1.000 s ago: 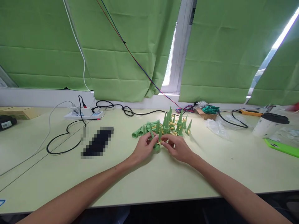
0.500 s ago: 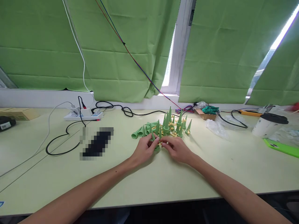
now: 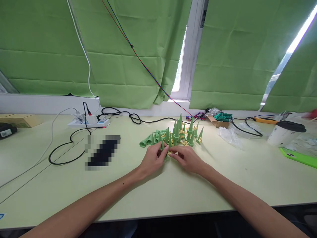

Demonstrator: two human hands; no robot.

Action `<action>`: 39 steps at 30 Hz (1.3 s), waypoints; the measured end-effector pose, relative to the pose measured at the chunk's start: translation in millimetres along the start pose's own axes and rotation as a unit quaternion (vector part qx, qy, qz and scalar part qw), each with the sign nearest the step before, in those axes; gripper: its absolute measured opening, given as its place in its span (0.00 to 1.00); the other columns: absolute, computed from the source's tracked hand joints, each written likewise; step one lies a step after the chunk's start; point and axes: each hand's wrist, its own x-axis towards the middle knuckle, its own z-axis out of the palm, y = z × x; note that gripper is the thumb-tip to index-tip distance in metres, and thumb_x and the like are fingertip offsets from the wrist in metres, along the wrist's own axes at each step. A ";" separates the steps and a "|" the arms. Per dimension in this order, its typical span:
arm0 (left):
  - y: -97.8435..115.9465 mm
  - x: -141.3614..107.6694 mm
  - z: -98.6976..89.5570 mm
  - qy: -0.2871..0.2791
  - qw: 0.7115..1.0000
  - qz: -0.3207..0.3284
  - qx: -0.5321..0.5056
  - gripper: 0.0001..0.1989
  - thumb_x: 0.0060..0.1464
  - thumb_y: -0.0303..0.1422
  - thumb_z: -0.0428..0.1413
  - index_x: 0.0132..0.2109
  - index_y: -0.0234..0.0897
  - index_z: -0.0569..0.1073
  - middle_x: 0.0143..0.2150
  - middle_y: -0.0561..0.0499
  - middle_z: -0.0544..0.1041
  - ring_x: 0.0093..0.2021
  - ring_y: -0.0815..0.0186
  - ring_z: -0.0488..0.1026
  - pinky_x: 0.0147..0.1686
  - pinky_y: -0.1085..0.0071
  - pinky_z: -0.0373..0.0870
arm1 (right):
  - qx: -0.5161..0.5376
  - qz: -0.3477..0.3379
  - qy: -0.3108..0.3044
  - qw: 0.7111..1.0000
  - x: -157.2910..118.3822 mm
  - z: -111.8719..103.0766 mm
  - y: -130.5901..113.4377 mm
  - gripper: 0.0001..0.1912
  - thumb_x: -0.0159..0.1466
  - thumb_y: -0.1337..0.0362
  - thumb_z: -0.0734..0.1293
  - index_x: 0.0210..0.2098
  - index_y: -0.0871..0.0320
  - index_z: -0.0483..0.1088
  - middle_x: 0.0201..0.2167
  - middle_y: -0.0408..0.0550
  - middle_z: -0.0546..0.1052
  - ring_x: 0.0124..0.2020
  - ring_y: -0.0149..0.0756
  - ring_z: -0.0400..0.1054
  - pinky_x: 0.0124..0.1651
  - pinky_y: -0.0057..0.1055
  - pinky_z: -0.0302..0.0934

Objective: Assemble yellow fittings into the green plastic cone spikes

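My left hand (image 3: 154,158) is closed around a green plastic cone spike (image 3: 162,145), whose pointed tip sticks up past my fingers. Its base is mostly hidden. Close on its right, my right hand (image 3: 188,159) has thumb and finger pinched on a small yellow piece (image 3: 169,153) against the spike's lower part. Just behind both hands, several similar green cones (image 3: 190,128) stand upright with small yellow pieces (image 3: 182,135) scattered among them. More hollow green cones (image 3: 143,143) lie on their sides to the left of that group.
A power strip (image 3: 89,123) with black and white cables lies at the back left, behind a pixelated dark object (image 3: 105,152). On the right are a small cardboard box (image 3: 218,122), clear plastic bags (image 3: 230,137), a white cup with a black lid (image 3: 284,134) and a bright green phone (image 3: 299,157).
My right fingertips have shifted slightly left, closer to my left thumb and the spike's base. My left hand stays nearly where it was.
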 end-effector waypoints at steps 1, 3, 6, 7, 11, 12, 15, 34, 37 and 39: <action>0.1 0.0 -0.1 -0.002 1.000 0.001 0.003 0.13 0.65 0.40 0.50 0.35 0.37 0.69 0.25 0.56 0.67 0.21 0.73 0.57 0.22 0.73 0.53 | 0.000 -0.003 0.000 1.000 -0.1 0.4 0.7 0.10 0.70 0.62 0.63 0.43 0.57 0.76 0.25 0.44 0.77 0.24 0.32 0.65 0.31 0.29 0.57; 0.7 -0.2 -0.4 -0.003 1.000 0.001 0.006 0.13 0.65 0.40 0.50 0.35 0.37 0.69 0.25 0.56 0.67 0.21 0.73 0.57 0.23 0.73 0.54 | 0.001 -0.007 0.001 1.000 -0.4 1.3 2.1 0.09 0.69 0.63 0.65 0.45 0.57 0.76 0.28 0.45 0.78 0.25 0.32 0.65 0.31 0.29 0.58; 2.3 -0.7 -0.8 0.000 1.000 0.000 0.006 0.13 0.65 0.40 0.50 0.35 0.37 0.68 0.26 0.56 0.68 0.21 0.73 0.58 0.24 0.73 0.55 | -0.002 -0.013 0.011 1.000 -0.5 2.2 3.7 0.10 0.69 0.63 0.66 0.46 0.58 0.76 0.30 0.47 0.79 0.25 0.32 0.66 0.32 0.29 0.59; 2.8 -0.9 -0.9 0.002 1.000 0.001 0.006 0.13 0.65 0.40 0.50 0.35 0.37 0.68 0.26 0.56 0.68 0.21 0.73 0.58 0.24 0.73 0.55 | -0.004 -0.017 0.015 1.000 -0.4 2.3 4.1 0.10 0.69 0.63 0.65 0.46 0.58 0.76 0.30 0.47 0.79 0.25 0.32 0.66 0.32 0.29 0.59; 3.9 -1.2 -1.2 0.002 1.000 0.007 0.012 0.14 0.65 0.41 0.49 0.35 0.37 0.69 0.25 0.56 0.67 0.21 0.73 0.56 0.23 0.73 0.54 | -0.005 -0.037 0.025 0.999 0.1 2.6 4.6 0.11 0.71 0.62 0.63 0.40 0.59 0.76 0.29 0.49 0.79 0.28 0.34 0.69 0.33 0.29 0.60; 4.0 -1.2 -1.3 -0.001 1.000 0.008 0.016 0.14 0.65 0.41 0.49 0.35 0.37 0.69 0.24 0.56 0.66 0.21 0.73 0.56 0.23 0.73 0.53 | -0.003 -0.038 0.024 0.999 0.2 2.6 4.3 0.11 0.71 0.62 0.63 0.39 0.59 0.75 0.29 0.48 0.78 0.28 0.34 0.69 0.33 0.29 0.60; 4.3 -1.1 -1.6 -0.012 1.000 0.015 0.025 0.14 0.66 0.41 0.49 0.36 0.37 0.69 0.22 0.58 0.63 0.20 0.72 0.56 0.23 0.73 0.53 | 0.000 -0.036 0.010 0.999 0.0 2.2 2.7 0.12 0.72 0.62 0.61 0.35 0.58 0.73 0.26 0.46 0.76 0.25 0.32 0.65 0.31 0.29 0.57; -1.3 -2.4 -0.6 -0.020 0.995 0.060 0.077 0.13 0.66 0.39 0.48 0.38 0.36 0.71 0.25 0.56 0.69 0.22 0.72 0.60 0.26 0.73 0.60 | 0.099 0.088 -0.036 0.991 2.0 -1.0 -13.7 0.20 0.72 0.63 0.57 0.22 0.57 0.60 0.18 0.39 0.67 0.20 0.28 0.57 0.27 0.28 0.52; 3.2 -2.1 -1.0 -0.015 0.995 0.069 0.069 0.11 0.65 0.39 0.51 0.41 0.36 0.71 0.32 0.53 0.74 0.22 0.74 0.62 0.26 0.74 0.62 | 0.094 0.093 -0.015 0.991 2.1 -0.6 -12.6 0.20 0.71 0.62 0.58 0.22 0.57 0.60 0.17 0.39 0.66 0.20 0.28 0.56 0.26 0.28 0.50; 7.8 -2.1 -2.5 -0.004 0.995 0.088 0.054 0.11 0.63 0.40 0.54 0.44 0.37 0.71 0.38 0.51 0.76 0.24 0.74 0.65 0.25 0.75 0.65 | 0.091 0.095 0.009 0.991 2.2 -0.6 -12.2 0.19 0.70 0.62 0.59 0.23 0.57 0.60 0.18 0.39 0.66 0.21 0.28 0.56 0.27 0.28 0.49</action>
